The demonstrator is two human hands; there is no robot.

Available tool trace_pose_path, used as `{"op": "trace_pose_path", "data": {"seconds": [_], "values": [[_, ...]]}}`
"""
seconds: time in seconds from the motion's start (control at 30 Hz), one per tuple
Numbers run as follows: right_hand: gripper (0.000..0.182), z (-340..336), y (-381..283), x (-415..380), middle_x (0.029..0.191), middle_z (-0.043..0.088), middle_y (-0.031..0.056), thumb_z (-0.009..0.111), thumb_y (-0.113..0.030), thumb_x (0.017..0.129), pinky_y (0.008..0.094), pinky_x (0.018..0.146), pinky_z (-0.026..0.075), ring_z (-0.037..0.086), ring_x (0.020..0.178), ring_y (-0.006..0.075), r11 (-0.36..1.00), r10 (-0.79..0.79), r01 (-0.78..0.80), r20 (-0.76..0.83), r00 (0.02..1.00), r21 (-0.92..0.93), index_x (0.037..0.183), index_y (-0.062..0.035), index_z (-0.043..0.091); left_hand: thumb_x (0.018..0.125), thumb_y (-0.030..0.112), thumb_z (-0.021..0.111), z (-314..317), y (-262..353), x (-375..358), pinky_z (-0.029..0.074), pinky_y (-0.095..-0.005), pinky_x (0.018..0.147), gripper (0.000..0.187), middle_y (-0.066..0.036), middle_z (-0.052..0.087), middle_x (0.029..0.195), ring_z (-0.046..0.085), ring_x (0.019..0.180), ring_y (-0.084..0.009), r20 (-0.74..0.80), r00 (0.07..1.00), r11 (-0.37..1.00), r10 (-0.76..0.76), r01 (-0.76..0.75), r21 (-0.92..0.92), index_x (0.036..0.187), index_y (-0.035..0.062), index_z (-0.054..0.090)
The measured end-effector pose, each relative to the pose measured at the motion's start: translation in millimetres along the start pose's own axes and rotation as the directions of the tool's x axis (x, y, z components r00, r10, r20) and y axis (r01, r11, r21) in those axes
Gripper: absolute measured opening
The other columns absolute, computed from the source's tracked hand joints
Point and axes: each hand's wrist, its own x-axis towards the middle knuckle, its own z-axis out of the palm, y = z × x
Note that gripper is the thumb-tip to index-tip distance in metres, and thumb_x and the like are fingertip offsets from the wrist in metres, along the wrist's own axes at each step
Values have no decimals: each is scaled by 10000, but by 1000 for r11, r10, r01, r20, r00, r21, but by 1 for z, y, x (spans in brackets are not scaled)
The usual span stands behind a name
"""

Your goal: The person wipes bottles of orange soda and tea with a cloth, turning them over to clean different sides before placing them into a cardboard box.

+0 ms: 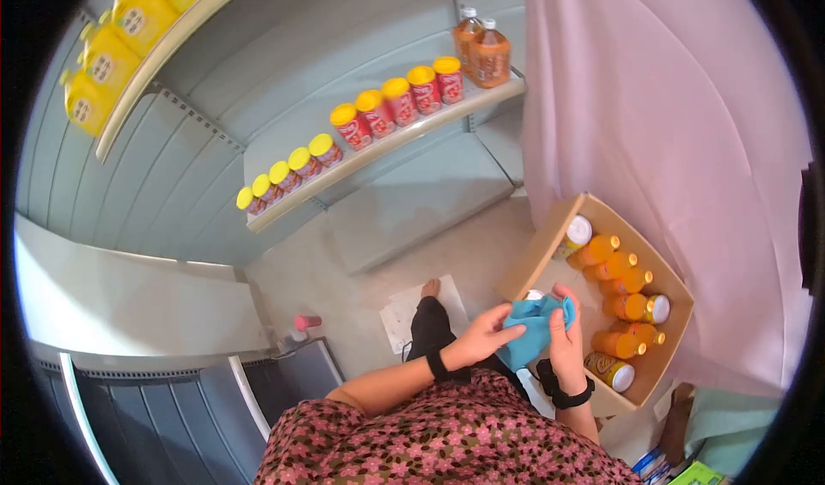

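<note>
A blue cloth (pixel 534 326) is bunched between my two hands in front of my body. My left hand (pixel 481 337) grips its left side with thumb and fingers. On the other side, my right hand (pixel 565 335) holds the cloth's right edge, thumb over it and fingers behind. Each wrist wears a black band. Just past the hands stands an open cardboard box (pixel 679 292) with several orange bottles (pixel 615 266) and cans with pale lids (pixel 657 309) lying or leaning inside. The cloth and hands hide part of the box's near left corner.
A shelf (pixel 387 141) bears red canisters with yellow lids (pixel 400 100), smaller yellow-lidded jars (pixel 301 163) and two amber bottles (pixel 490 55). Yellow jugs (pixel 112 55) stand on a higher shelf. A pink curtain (pixel 653 124) hangs at right. Paper (pixel 395 323) and a pink object (pixel 307 322) lie low down.
</note>
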Motion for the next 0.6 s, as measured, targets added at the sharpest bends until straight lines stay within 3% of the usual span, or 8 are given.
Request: {"op": "trace_pose_path", "data": {"seconds": [0.07,0.13,0.2,0.27,0.33,0.43,0.57,0.6], "values": [[364,10,23,8,1135,469,95,449,-268,926,314,940,335,435,1072,180,997,78,-79,45,996,17,1182,-9,440,874,133,553,-17,12,-11,436,-257,843,336,-34,563,1045,517,984,-99,-52,996,995,76,-79,-68,1168,-7,470],[353,18,32,12,1087,510,80,446,-263,931,302,918,358,465,1026,157,989,143,-146,74,987,32,1169,-3,453,877,116,540,-36,17,-20,415,-271,882,345,-35,556,1091,512,999,-107,-119,992,992,31,-45,-116,1192,-5,468],[315,34,37,20,980,560,22,480,-273,923,269,828,412,510,910,105,956,276,-291,274,921,18,1128,-34,497,852,103,566,-59,13,-22,402,-267,896,361,-30,552,1086,508,998,-110,-133,991,993,-9,-7,-118,1185,-1,475],[241,62,37,28,905,574,-3,508,-207,909,240,735,441,525,819,81,955,251,-275,184,950,115,1077,-35,524,833,103,593,-81,16,-19,399,-261,878,363,-27,539,1072,496,989,-106,-135,989,994,65,-76,-78,1162,13,470],[214,85,36,40,897,566,-1,542,-85,862,222,671,444,518,783,74,953,279,-292,143,950,78,1076,-65,533,822,112,616,-112,8,-13,393,-262,861,357,-25,522,1053,479,982,-103,-126,989,986,83,-100,-135,1133,33,458],[196,120,16,62,861,545,-13,530,-3,823,208,682,414,492,768,64,993,120,-118,188,975,-21,1012,-42,566,849,179,605,-136,50,-9,391,-262,858,369,-35,524,1084,488,994,-116,-211,978,980,2,-43,-194,1153,32,455],[242,166,-10,101,889,555,1,513,41,787,211,708,414,492,803,62,994,107,-109,171,979,4,1014,-27,564,877,202,560,-194,81,-2,410,-266,855,362,-47,553,1100,520,975,-120,-175,984,962,-26,-23,-271,1174,12,481],[241,173,-3,108,904,558,6,511,43,784,209,728,412,498,822,68,998,66,-64,178,982,-17,1008,-28,568,893,159,507,-212,75,1,428,-362,891,340,-80,543,1135,536,1025,-187,-116,993,950,-32,-6,-312,1192,5,459]]}}
